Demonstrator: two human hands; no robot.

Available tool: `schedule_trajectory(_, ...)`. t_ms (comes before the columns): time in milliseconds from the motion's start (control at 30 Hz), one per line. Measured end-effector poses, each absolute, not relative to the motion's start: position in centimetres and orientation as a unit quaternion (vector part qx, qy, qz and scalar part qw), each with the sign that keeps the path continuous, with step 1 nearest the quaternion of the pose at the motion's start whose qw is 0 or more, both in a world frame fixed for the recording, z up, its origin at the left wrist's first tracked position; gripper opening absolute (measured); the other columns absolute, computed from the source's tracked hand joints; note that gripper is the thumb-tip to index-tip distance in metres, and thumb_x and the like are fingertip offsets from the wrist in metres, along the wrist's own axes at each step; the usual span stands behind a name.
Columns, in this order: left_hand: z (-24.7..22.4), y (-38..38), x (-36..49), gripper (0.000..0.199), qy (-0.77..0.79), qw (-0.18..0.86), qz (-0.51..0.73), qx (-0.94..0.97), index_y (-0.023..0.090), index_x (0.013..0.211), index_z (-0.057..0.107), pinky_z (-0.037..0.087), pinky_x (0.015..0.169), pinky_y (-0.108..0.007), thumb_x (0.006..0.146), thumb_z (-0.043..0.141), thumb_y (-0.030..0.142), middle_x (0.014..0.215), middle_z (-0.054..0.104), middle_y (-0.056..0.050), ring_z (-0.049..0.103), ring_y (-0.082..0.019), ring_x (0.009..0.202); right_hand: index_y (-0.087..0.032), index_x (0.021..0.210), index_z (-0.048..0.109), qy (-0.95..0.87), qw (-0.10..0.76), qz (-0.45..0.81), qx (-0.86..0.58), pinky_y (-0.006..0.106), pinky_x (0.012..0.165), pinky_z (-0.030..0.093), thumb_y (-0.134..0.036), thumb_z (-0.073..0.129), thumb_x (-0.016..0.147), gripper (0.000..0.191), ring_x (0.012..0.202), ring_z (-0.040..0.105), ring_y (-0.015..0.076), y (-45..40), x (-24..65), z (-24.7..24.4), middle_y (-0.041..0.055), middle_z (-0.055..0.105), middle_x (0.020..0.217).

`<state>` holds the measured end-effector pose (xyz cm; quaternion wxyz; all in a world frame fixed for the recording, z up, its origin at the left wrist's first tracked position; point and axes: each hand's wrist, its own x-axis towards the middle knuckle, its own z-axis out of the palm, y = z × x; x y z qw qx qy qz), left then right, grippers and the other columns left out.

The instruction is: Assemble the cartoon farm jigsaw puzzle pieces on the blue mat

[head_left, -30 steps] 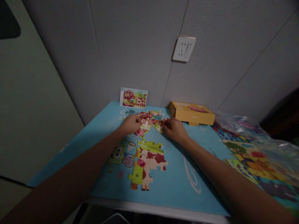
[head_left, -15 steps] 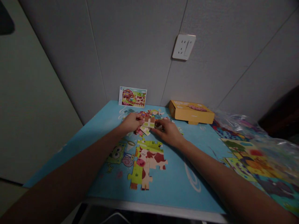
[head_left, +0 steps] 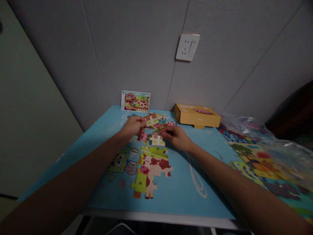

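Note:
My left hand (head_left: 134,126) pinches a jigsaw piece (head_left: 151,120) showing brown ground and a white fence. Between the closed fingertips of my right hand (head_left: 176,137) is a second fence piece (head_left: 157,139), just above the joined part of the puzzle. That joined part, a cow puzzle section (head_left: 156,163), lies on the table with a brown-and-white cow on green grass. Loose puzzle pieces (head_left: 168,124) are heaped behind and between my hands, partly hidden by them.
A picture card (head_left: 136,101) of a farm leans on the wall at the back. To its right sits a yellow box (head_left: 197,116). Colourful puzzles (head_left: 256,163) and clear plastic bags (head_left: 290,153) cover the right side of the blue table (head_left: 181,195).
My hands have moved apart. The left one has lifted a fence piece up and back, while the right one now holds another fence piece nearer the joined section. The view has shifted slightly.

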<state>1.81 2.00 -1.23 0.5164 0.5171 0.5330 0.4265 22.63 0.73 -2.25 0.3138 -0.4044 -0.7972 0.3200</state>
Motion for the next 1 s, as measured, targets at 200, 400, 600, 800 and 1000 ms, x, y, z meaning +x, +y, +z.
schedule_trajectory(200,-0.8,1.7,2.2,0.013,0.547,0.505,0.408,0.528,0.015,0.071,0.053,0.039,0.034,-0.02,0.084,0.054,0.013,0.043,0.045,0.006,0.044,-0.008,0.03,-0.013,0.092,0.066,-0.715,0.385,0.418,-0.407,0.027,0.06,0.042,-0.036,0.067,0.074,0.03,0.065,0.055,0.0136,1.6,23.3,-2.1,0.0046,0.065,0.076)
schedule_trajectory(400,-0.8,1.4,2.4,0.014,0.562,0.493,0.375,0.548,0.015,0.071,0.053,0.035,0.034,-0.019,0.085,0.055,0.019,0.044,0.046,0.006,0.045,-0.008,0.03,-0.013,0.084,0.066,-0.679,0.383,0.481,-0.402,0.026,0.057,0.042,-0.035,0.075,0.066,0.03,0.06,0.054,0.012,1.5,23.5,-1.8,0.0038,0.066,0.072)
schedule_trajectory(600,-1.1,1.5,2.5,0.007,0.555,0.492,0.329,0.584,0.016,0.078,0.055,0.038,0.036,-0.019,0.084,0.057,0.018,0.047,0.052,0.003,0.051,-0.01,0.035,-0.014,0.079,0.067,-0.71,0.373,0.456,-0.386,0.025,0.053,0.039,-0.04,0.073,0.069,0.029,0.06,0.052,0.0117,1.1,23.4,-1.4,0.0034,0.064,0.07)
schedule_trajectory(800,-0.8,1.0,2.8,0.009,0.523,0.522,0.319,0.593,0.015,0.081,0.055,0.046,0.04,-0.019,0.079,0.064,0.015,0.062,0.058,0.002,0.057,-0.01,0.044,-0.014,0.08,0.063,-0.689,0.367,0.482,-0.399,0.021,0.039,0.032,-0.04,0.073,0.068,0.03,0.044,0.044,0.0072,1.3,23.6,-1.5,-0.0018,0.056,0.057)
schedule_trajectory(1000,-0.4,0.4,2.9,0.023,0.515,0.523,0.329,0.595,0.017,0.095,0.054,0.046,0.038,-0.018,0.075,0.063,0.008,0.069,0.055,0.004,0.057,-0.008,0.044,-0.013,0.089,0.06,-0.674,0.336,0.535,-0.383,0.022,0.04,0.045,-0.037,0.076,0.067,0.036,0.05,0.061,0.0132,0.9,23.6,-1.4,0.0021,0.064,0.066)
